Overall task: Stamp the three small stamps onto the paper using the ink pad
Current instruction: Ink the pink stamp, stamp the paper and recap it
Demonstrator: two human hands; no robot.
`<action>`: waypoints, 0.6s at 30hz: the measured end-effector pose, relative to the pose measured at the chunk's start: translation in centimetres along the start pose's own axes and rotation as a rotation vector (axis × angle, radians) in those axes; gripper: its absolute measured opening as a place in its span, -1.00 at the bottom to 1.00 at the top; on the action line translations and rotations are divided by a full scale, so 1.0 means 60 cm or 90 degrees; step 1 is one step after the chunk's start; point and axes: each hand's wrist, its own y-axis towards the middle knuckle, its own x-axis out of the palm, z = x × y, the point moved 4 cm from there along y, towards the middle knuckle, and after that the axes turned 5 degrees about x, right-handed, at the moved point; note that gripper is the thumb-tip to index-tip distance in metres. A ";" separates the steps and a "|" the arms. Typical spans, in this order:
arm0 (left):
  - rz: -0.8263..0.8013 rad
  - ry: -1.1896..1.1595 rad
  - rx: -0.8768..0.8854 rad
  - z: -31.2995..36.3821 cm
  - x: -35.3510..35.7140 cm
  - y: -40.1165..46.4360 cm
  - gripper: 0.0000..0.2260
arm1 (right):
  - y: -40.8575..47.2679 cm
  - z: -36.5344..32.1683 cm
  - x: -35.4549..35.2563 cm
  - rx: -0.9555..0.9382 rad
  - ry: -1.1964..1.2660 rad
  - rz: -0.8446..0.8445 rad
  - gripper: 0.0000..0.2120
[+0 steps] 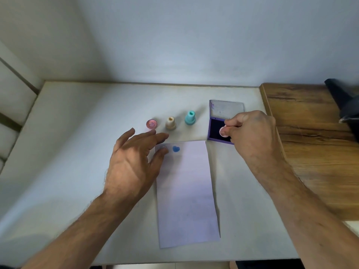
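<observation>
Leftmost, the left hand (134,162) lies spread and empty, its fingertips pinning the far left corner of the paper (186,195), a thin, limp sheet that would slide on the smooth white worktop (77,133) unless held flat like this. Two prints sit along the paper's far edge: a faint ring under the fingers and a blue heart (176,149).

Toward the back edge stand a pink cap (151,124), a beige stamp (170,123) and a teal stamp (190,118); all look like light, rigid plastic, best pinched at the narrow neck.

Further right, the open purple ink pad (217,131) rests beside the paper's far right corner. The right hand (250,131) is closed in a fingertip pinch on the pink stamp (223,131), over the dark pad; contact cannot be judged. The wet face would likely smear if dragged.

No brand or writing is legible anywhere.
</observation>
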 end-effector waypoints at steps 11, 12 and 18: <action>-0.030 -0.001 0.020 -0.002 0.004 -0.002 -0.67 | -0.007 -0.007 -0.001 -0.037 -0.030 0.011 -0.81; -0.032 0.000 0.017 -0.003 0.004 -0.002 -0.67 | -0.006 -0.008 0.001 -0.043 -0.039 0.010 -0.81; -0.067 0.018 0.013 -0.005 0.005 -0.007 -0.65 | -0.008 -0.009 -0.001 -0.037 -0.058 0.019 -0.80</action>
